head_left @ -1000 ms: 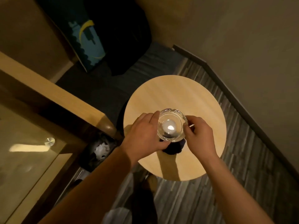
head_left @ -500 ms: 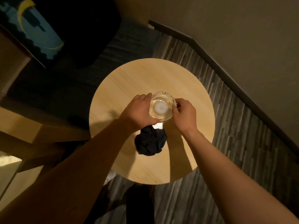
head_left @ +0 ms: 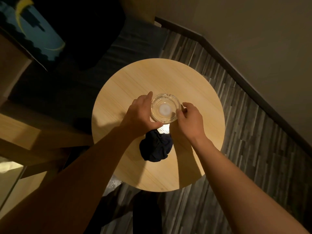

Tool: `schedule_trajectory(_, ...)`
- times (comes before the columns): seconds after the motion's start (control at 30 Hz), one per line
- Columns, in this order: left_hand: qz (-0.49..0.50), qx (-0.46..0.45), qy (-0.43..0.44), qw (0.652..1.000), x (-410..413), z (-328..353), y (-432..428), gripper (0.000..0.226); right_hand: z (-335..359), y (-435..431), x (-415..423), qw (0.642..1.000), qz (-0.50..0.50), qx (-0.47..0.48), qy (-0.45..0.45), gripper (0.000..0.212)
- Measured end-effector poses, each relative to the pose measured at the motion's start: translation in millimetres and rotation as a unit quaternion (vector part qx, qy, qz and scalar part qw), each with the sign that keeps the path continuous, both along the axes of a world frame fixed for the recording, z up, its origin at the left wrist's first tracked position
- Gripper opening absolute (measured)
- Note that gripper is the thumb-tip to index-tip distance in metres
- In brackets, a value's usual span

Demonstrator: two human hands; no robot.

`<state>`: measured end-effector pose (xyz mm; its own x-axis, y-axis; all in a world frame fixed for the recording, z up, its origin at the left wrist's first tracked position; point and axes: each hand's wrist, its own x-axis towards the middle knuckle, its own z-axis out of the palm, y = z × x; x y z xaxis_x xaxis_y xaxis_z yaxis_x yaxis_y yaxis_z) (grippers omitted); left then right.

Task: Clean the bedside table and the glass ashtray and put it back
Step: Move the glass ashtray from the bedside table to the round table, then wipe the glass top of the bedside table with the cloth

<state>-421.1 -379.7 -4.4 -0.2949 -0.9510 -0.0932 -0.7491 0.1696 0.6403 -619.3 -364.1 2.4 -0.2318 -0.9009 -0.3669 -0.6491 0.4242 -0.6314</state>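
Observation:
A round clear glass ashtray (head_left: pixel 164 108) sits near the middle of the round light-wood bedside table (head_left: pixel 194 85). My left hand (head_left: pixel 140 115) cups its left side with thumb under the near rim. My right hand (head_left: pixel 190 119) touches its right rim with the fingertips. Whether the ashtray rests on the tabletop or hovers just above it I cannot tell. A crumpled dark cloth (head_left: pixel 156 147) lies on the table just in front of the ashtray, between my forearms, untouched.
A grey striped floor (head_left: pixel 244 132) surrounds the table, with a dark skirting board and beige wall (head_left: pixel 253 31) to the right. A dark bag or seat (head_left: pixel 81 31) and wooden furniture (head_left: pixel 20 132) stand to the left.
The ashtray has moved away from me toward the table's middle, off the dark cloth, which is now uncovered. The view has shifted so the table is centred.

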Motion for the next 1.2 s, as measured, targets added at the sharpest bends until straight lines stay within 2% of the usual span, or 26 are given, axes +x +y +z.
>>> schedule_trajectory(0.07,0.04,-0.01,-0.002,0.999,4.3,-5.2,13.5,0.098,9.1,18.7,-1.5,1.0,-0.017,0.011,0.0,0.046)
schedule_trajectory(0.17,0.088,0.027,-0.008,0.996,7.3,-4.3,37.6,0.071,20.6,58.3,3.3,0.998,-0.045,0.045,-0.014,0.037)
schedule_trajectory(0.33,0.117,0.133,0.018,0.984,-1.7,-0.4,83.1,0.055,20.8,106.9,35.1,0.974,-0.119,0.134,-0.135,0.029)
schedule_trajectory(0.47,0.175,0.173,0.054,0.968,-8.4,-0.8,96.3,0.041,8.8,115.0,59.5,0.946,-0.202,0.132,-0.218,0.017)
schedule_trajectory(0.53,0.202,0.193,0.061,0.958,-6.3,0.7,98.0,0.031,6.8,115.3,66.3,0.939,-0.223,0.126,-0.23,0.008)
schedule_trajectory(0.63,0.233,0.207,0.069,0.948,4.5,5.3,106.0,0.023,18.6,118.5,74.7,0.925,-0.236,0.131,-0.269,0.007)
schedule_trajectory(0.87,0.328,0.211,0.182,0.903,62.6,52.2,152.5,0.017,73.1,138.6,122.0,0.938,-0.155,0.113,-0.288,0.01)
schedule_trajectory(0.97,0.385,0.201,0.196,0.879,96.7,80.9,178.1,0.021,97.2,147.3,153.7,0.948,-0.089,0.112,-0.284,0.012)
schedule_trajectory(1.2,0.559,0.128,0.274,0.772,213.1,138.5,247.8,0.018,134.5,168.0,279.1,0.941,0.087,0.155,-0.288,0.013)
